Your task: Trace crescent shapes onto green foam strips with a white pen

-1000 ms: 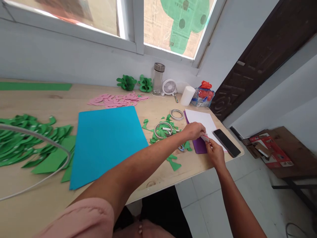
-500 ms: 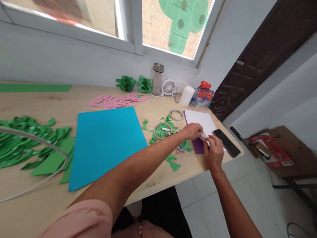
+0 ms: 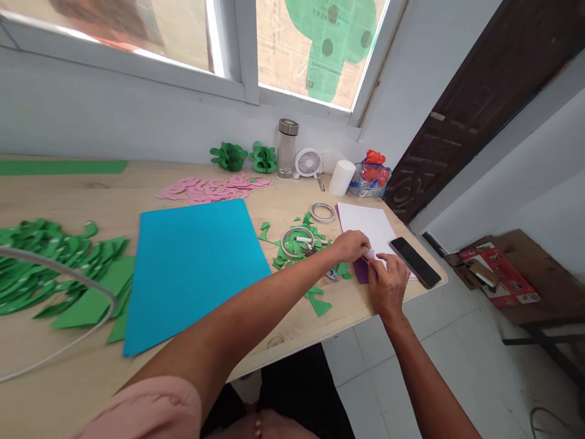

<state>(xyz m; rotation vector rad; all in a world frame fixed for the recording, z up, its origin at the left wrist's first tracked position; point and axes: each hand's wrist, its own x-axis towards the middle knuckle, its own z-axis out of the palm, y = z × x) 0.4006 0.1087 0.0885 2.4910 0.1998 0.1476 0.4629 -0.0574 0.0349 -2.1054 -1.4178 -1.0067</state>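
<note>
At the right end of the table, my left hand [image 3: 353, 246] and my right hand [image 3: 389, 281] meet over the near edge of a paper stack. Between their fingertips is a small pale, pinkish-white piece of paper [image 3: 370, 253], which both hands pinch; its full shape is hidden by the fingers. White paper sheets [image 3: 368, 218] lie under and beyond my hands, with purple paper [image 3: 361, 271] showing beneath them at the left. A black phone [image 3: 415, 262] rests just right of my right hand.
Green paper scraps [image 3: 322, 305], a tape roll [image 3: 322, 212] and scissors [image 3: 331, 274] lie left of my hands. Blue sheets [image 3: 196, 268] cover the table's middle. A glass bottle [image 3: 287, 149], small fan [image 3: 308, 163] and white cylinder [image 3: 342, 177] stand along the wall.
My right hand has shifted slightly left and its fingers have moved along the pale paper. My left hand stays pinched near the same spot. The whole view has turned a little.
</note>
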